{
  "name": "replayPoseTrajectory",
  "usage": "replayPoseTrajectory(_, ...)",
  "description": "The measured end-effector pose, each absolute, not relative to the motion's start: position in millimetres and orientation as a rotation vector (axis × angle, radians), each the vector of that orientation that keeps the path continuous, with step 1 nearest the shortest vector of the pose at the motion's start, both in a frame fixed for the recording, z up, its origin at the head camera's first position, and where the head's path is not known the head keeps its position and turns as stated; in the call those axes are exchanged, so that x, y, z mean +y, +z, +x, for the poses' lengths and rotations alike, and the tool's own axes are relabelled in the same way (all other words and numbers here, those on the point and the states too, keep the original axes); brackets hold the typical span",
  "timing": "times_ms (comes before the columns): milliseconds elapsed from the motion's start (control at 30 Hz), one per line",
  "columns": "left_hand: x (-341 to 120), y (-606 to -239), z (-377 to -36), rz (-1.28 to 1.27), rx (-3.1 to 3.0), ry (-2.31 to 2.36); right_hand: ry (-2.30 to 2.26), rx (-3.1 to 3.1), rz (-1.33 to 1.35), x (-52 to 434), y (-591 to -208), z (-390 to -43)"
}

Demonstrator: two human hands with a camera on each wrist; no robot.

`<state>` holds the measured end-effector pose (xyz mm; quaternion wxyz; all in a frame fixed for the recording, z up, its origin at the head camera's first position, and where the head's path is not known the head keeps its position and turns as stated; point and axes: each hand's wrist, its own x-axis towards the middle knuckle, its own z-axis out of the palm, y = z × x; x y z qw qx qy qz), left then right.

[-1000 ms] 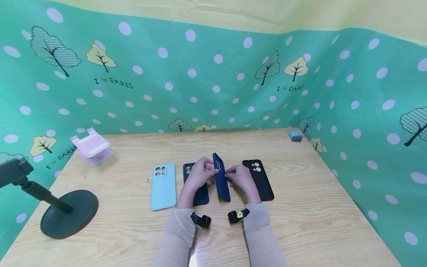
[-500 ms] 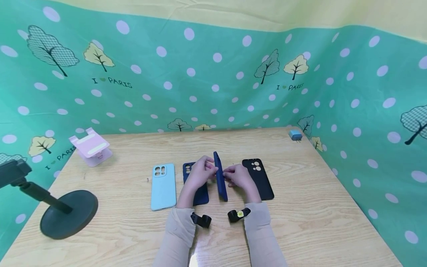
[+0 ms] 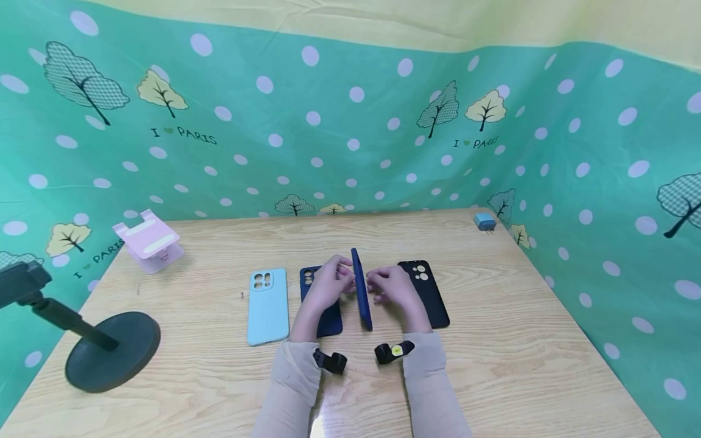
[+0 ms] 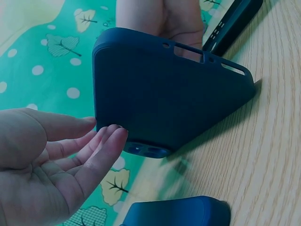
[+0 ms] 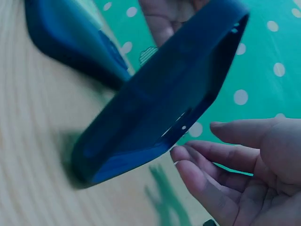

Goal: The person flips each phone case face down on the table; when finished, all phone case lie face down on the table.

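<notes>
**Navy case balanced on its edge, both hands right at it**

So the dark navy soft-rubber phone case (image 3: 361, 291) is standing up on its long edge on the light wood tabletop (image 3: 493, 340), pretty much upright, in the middle of the row. Using it as the landmark: a second navy case (image 3: 323, 304) lies flat just to its left, a mint-green case (image 3: 268, 298) lies flat further left, and a black case (image 3: 429, 295) lies flat just to its right.

How far along? My read is the case has been tipped up off the tabletop but isn't laid down or flipped over yet, so it looks mid-turn, with the other three cases untouched in their row.

The left hand (image 3: 328, 286) is on the left side of the upright case; in the left wrist view its fingers (image 4: 101, 150) are straight and relaxed, tips at the case's lower edge, touching or a hair off, not wrapped round it. The right hand (image 3: 391, 289) sits on the other side; its fingers (image 5: 207, 174) are loose and slightly bent, just beside the case with a small gap showing. Neither hand is really gripping.

Well off to the left of the case there's a pink folding phone stand (image 3: 149, 240) and a dark round-base holder (image 3: 109, 350).
</notes>
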<state>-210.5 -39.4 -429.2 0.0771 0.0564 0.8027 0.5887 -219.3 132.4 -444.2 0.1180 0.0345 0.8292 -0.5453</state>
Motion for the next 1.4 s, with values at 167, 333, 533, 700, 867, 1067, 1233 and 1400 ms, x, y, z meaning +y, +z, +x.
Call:
replayPoseTrajectory(167,-38,-430,-210,0.186,2.412,1.748,-1.667,2.367,0.07,134,-434,-218)
replayPoseTrajectory(333,-37,-432,-210,0.202,2.402,1.738,-1.717,2.295,0.031,134,-429,-218)
replayPoseTrajectory(533,-35,-435,-211,0.221,2.396,1.711,-1.699,2.303,0.027,131,-425,-217)
replayPoseTrajectory(700,-33,-438,-213,0.222,2.389,1.686,-1.673,2.352,0.052,131,-421,-215)
replayPoseTrajectory(867,-33,-440,-213,0.226,2.41,1.624,-1.645,2.386,0.087,136,-418,-214)
replayPoseTrajectory(1067,-33,-445,-212,0.211,2.452,1.519,-1.632,2.409,0.146,145,-418,-213)
replayPoseTrajectory(1233,-31,-449,-213,0.199,2.503,1.416,-1.583,2.476,0.164,153,-419,-213)
replayPoseTrajectory(1400,-29,-452,-213,0.137,2.432,1.429,-1.501,2.539,0.188,156,-421,-213)
